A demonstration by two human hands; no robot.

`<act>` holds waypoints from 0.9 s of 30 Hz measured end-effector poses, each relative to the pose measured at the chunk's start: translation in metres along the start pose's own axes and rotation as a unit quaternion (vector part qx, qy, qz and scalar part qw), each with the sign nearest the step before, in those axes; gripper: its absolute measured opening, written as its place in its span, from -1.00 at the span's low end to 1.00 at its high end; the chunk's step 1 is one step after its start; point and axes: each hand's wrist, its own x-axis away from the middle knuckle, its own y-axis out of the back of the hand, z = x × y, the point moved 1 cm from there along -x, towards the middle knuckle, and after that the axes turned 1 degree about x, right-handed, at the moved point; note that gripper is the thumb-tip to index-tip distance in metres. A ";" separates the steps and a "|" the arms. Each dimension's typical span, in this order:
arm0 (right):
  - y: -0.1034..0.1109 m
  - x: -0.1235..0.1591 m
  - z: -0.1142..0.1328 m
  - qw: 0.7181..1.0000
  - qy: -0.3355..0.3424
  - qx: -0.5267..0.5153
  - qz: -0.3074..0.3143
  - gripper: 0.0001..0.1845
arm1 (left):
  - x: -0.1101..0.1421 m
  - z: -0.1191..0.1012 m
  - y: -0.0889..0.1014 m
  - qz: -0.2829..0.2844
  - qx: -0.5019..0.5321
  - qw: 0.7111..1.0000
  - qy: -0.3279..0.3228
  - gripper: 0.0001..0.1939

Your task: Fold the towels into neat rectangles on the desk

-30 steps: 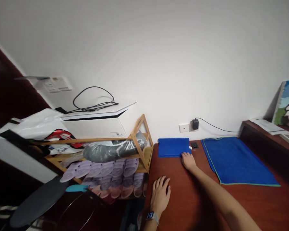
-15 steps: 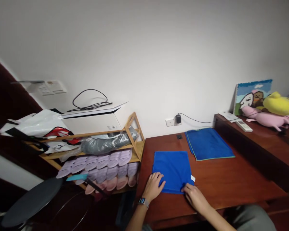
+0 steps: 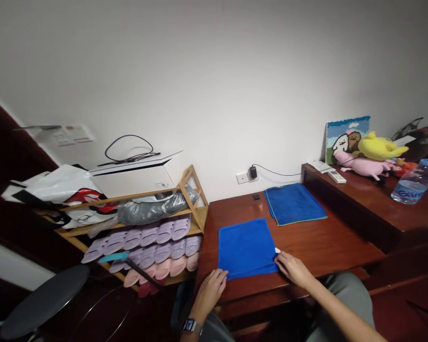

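Note:
A folded blue cloth point(image 3: 248, 247) lies nearly flat on the brown wooden desk, a white tag point(image 3: 277, 250) sticking out at its right side. At its near left corner, my left hand point(image 3: 210, 289), with a watch on the wrist, is closed on the edge. My right hand point(image 3: 293, 267) pinches the near right corner just below the tag, and small creases run from there. Farther back on the desk, a second blue cloth point(image 3: 294, 203) with a green-yellow border lies folded, apart from both hands.
A shoe rack point(image 3: 201, 216) with several slippers stands left of the desk, a white box point(image 3: 135, 181) on top. A dark stool point(image 3: 46, 299) is at lower left. The raised ledge on the right carries a water bottle point(image 3: 413, 185), plush toys point(image 3: 365, 165) and a remote point(image 3: 337, 176).
My left hand has moved from the cloth's left side to its near left corner. The right hand has shifted to the corner by the tag. The view has turned right, showing the bottle.

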 end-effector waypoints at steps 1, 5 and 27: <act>0.002 -0.001 0.002 1.000 0.010 -0.020 0.003 -0.70 | 0.000 0.002 0.003 -0.007 0.003 1.000 0.001 -0.61; 0.022 -0.012 0.014 0.998 0.034 -0.053 -0.026 -0.69 | -0.009 0.008 0.023 -0.048 0.041 0.998 0.015 -0.62; 0.213 -0.076 0.103 0.985 0.142 -0.036 -0.092 -0.79 | -0.089 -0.069 0.213 -0.267 0.223 0.937 -0.024 -0.78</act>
